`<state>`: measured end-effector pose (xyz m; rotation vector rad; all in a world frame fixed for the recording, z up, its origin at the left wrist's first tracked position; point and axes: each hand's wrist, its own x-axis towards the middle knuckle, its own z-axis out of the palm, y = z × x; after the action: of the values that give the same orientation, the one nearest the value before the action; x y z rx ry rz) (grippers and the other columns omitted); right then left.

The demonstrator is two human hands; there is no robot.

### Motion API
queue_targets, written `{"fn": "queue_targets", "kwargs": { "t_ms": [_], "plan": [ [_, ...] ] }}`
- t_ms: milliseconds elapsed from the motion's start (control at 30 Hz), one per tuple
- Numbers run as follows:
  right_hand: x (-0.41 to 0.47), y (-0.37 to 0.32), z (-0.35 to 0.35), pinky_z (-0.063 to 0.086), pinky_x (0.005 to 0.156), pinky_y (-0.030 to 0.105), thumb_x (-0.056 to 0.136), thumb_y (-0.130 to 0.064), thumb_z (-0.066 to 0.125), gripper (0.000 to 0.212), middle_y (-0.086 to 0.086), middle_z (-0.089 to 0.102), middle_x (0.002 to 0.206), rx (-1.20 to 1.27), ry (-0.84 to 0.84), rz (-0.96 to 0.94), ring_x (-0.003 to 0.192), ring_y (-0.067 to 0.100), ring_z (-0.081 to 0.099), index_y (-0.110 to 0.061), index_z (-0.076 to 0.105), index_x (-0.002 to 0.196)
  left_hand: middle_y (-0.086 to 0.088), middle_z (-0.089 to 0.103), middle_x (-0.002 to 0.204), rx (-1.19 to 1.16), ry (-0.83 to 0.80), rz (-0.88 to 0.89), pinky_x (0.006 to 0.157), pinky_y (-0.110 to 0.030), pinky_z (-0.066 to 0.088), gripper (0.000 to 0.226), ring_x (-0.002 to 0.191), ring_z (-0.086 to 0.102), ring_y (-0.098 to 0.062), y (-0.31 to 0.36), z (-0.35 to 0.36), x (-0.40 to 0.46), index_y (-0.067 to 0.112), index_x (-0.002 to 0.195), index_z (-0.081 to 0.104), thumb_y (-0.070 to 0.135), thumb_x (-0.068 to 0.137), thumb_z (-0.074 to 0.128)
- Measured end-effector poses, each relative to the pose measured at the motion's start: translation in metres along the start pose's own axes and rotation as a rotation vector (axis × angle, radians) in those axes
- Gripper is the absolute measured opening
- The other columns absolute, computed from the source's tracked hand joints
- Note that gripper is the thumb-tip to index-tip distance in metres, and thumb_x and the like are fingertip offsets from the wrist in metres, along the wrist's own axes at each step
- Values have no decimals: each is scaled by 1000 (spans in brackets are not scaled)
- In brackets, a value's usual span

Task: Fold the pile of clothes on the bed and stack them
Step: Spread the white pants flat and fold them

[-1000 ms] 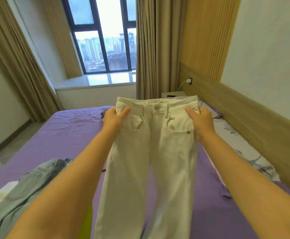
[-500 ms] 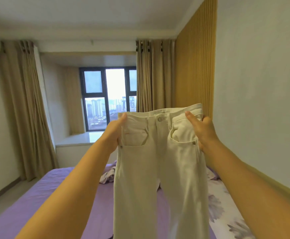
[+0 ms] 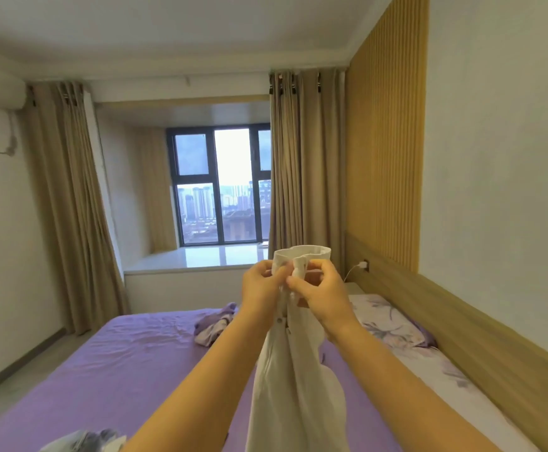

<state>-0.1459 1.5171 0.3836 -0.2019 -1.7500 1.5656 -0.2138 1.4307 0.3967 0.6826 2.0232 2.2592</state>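
Note:
I hold a pair of white trousers (image 3: 293,380) up in the air over the purple bed (image 3: 129,363). The waistband is folded in half, its two sides brought together, and the legs hang straight down as one narrow strip. My left hand (image 3: 259,290) and my right hand (image 3: 323,293) both pinch the waistband, fingers almost touching at the middle. A crumpled purple and white garment (image 3: 215,324) lies on the bed beyond my hands. Part of a pale grey-blue garment (image 3: 86,442) shows at the bottom left edge.
A floral pillow (image 3: 386,321) lies at the head of the bed by the wooden headboard (image 3: 481,340) on the right. A window (image 3: 222,184) with a sill and beige curtains (image 3: 302,171) are ahead. Floor runs along the bed's left side.
My hands have come together from the two sides of the waistband, folding the trousers in half lengthwise. The view has tilted up slightly.

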Motion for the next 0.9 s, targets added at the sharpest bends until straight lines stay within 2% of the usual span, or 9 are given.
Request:
{"fn": "queue_targets", "kwargs": {
  "t_ms": [100, 200, 367, 467, 533, 600, 733, 800, 900],
  "plan": [
    [1, -1, 4, 58, 61, 29, 81, -15, 74, 24, -1, 69, 88, 25, -25, -72, 79, 13, 69, -25, 59, 97, -7, 74, 84, -41, -42, -1, 72, -41, 60, 18, 81, 71, -25, 0, -4, -2, 16, 92, 73, 33, 88, 67],
    [5, -3, 9, 58, 76, 30, 88, -12, 66, 22, -6, 69, 95, -58, -59, -140, 91, 11, 67, -25, 61, 106, -11, 74, 92, -129, -135, 22, 79, -39, 59, 29, 88, 71, -25, 4, -10, -2, 10, 100, 72, 35, 93, 59],
    [7, -2, 13, 49, 89, 16, 94, 6, 39, 53, -24, 66, 110, 37, -412, -139, 110, -3, 59, -38, 57, 118, -18, 71, 90, -39, -63, 101, 70, -30, 58, 22, 83, 69, -25, 7, -26, 6, -1, 100, 67, 17, 88, 68],
    [10, 9, 14, 45, 89, 8, 93, 8, 43, 51, -13, 57, 127, 60, -365, -135, 122, 1, 51, -24, 48, 132, -14, 68, 82, -34, -18, 114, 60, -24, 55, 13, 73, 65, -19, 9, -38, 12, 0, 96, 68, 8, 90, 61],
    [17, 16, 11, 42, 83, 3, 91, 2, 54, 45, -6, 51, 128, 32, -137, -174, 120, -2, 49, -17, 47, 131, -6, 71, 79, -118, -61, 114, 58, -22, 54, 13, 70, 67, -15, 15, -47, 15, 7, 94, 70, 6, 92, 57],
    [25, 24, 4, 36, 92, 8, 89, -12, 64, 54, -2, 44, 138, 11, -41, -132, 124, -2, 42, -15, 41, 138, -3, 73, 82, -205, -120, 126, 61, -24, 55, 16, 73, 69, -14, 25, -61, 19, 9, 98, 70, 7, 94, 54],
    [37, 36, -2, 32, 104, 26, 77, -39, 72, 90, -8, 34, 148, 62, -216, 38, 133, 5, 31, -23, 21, 150, -3, 74, 95, -258, -220, 202, 72, -28, 58, 25, 85, 70, -15, 56, -92, 27, 7, 113, 66, 13, 96, 48],
    [38, 37, 5, 44, 102, 34, 77, -44, 72, 83, -9, 51, 139, 102, -371, 38, 125, 8, 48, -25, 30, 146, -4, 73, 97, -246, -254, 236, 74, -30, 58, 26, 88, 70, -17, 68, -103, 26, 7, 114, 65, 15, 98, 45],
    [32, 33, 19, 56, 82, 29, 72, -54, 73, 60, -8, 69, 112, 134, -448, 28, 103, 13, 66, -28, 55, 123, -5, 73, 98, -221, -254, 250, 76, -34, 59, 28, 90, 69, -20, 75, -117, 23, 7, 115, 63, 17, 99, 43]
  ]
}}
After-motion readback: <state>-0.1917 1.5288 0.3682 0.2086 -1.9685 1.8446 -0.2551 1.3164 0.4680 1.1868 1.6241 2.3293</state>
